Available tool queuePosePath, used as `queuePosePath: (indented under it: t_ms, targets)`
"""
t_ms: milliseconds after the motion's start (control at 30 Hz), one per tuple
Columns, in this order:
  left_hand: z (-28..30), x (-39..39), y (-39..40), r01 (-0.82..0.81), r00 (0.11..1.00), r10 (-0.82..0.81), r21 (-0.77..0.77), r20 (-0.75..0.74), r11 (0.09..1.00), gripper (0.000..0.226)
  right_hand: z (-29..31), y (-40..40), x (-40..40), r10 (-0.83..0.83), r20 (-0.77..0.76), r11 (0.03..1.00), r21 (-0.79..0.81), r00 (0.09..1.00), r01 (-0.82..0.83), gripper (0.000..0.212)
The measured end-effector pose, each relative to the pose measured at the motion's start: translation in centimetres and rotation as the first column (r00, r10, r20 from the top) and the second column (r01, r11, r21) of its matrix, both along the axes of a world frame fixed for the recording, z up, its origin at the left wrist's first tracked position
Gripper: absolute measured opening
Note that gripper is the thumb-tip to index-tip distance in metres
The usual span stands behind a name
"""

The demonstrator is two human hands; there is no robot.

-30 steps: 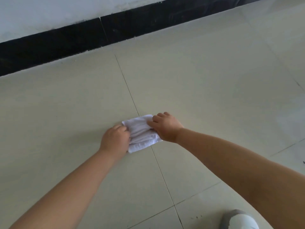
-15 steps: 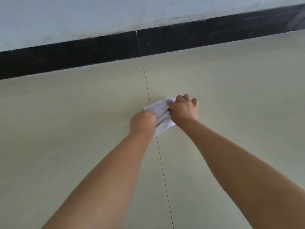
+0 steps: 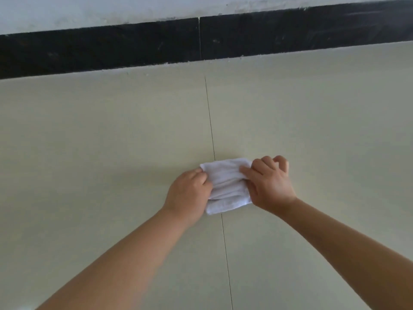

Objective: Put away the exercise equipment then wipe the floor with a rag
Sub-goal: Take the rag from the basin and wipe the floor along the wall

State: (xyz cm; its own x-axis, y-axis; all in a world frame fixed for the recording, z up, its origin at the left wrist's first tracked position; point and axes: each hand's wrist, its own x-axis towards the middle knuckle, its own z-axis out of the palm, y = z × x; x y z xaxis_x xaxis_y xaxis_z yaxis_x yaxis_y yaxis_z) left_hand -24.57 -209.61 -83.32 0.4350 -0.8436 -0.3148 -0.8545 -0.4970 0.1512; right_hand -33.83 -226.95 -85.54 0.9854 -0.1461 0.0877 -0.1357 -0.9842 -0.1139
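**Both hands pressed onto a folded white rag on the tile floor**

While both bare forearms reach forward from the bottom of the head view, the two hands meet on one folded white rag [image 3: 225, 186] lying flat on the pale tiled floor [image 3: 111, 135].

Left hand [image 3: 188, 194] — its fingers are curled tightly over the rag's left edge, knuckles bunched, the cloth gathered under them; the hand covers the left side of the rag and its heel sits on the tile just beside it. Right hand [image 3: 268, 183] — the thumb lies across the top of the cloth pointing left, while the other fingers are bent and tucked down at the rag's far right corner. The grasp is closed on the fabric, pinching it into creases that run between the two hands.

Between the hands a wrinkled stretch of cloth stays exposed, and its near edge shows below them. The rag straddles a thin dark grout line [image 3: 210, 121] that runs away from the camera toward a black baseboard [image 3: 111, 48]. Above the baseboard is a white wall [image 3: 89, 10]. The rag lies well short of that baseboard, with bare tile on every side.
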Motion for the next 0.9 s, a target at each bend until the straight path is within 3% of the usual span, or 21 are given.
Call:
queuePosePath:
  t_ms: [67,167,267,433,600,800,900]
  targets:
    - [1.1,-0.3,-5.0,0.008,1.000,-0.008,-0.069,0.003,0.998,0.010,0.6,-3.6,0.5,-0.149,-0.036,0.989,-0.024,0.988,0.148,0.033]
    - [2.8,1.4,-11.2,-0.085,0.991,0.089,-0.049,0.098,0.995,0.021,1.5,-7.1,3.9,-0.380,-0.121,0.924,0.002,0.917,0.383,0.041]
    - [2.6,5.4,-14.1,-0.183,0.981,0.180,0.038,0.072,0.982,0.035,2.3,-8.1,9.3,-0.467,-0.212,0.879,-0.004,0.858,0.477,0.032]
    - [1.3,12.6,-9.1,-0.342,0.920,0.322,0.061,0.223,0.938,0.033,2.8,-3.7,18.1,-0.301,-0.310,0.954,-0.078,0.902,0.291,0.037]
    - [-0.1,15.0,-3.2,-0.444,0.870,0.424,0.023,0.252,0.896,0.024,2.5,1.8,19.4,-0.116,-0.296,0.993,-0.071,0.948,0.099,0.036]
    - [0.3,12.4,0.0,-0.299,0.947,0.274,0.148,0.168,0.943,0.025,2.9,3.8,14.6,-0.021,-0.327,0.999,0.039,0.945,0.036,0.035]
    - [1.7,9.2,-0.1,-0.127,0.988,0.103,0.223,0.119,0.966,0.022,2.7,4.4,10.5,-0.006,-0.270,0.999,-0.036,0.963,-0.004,0.029]
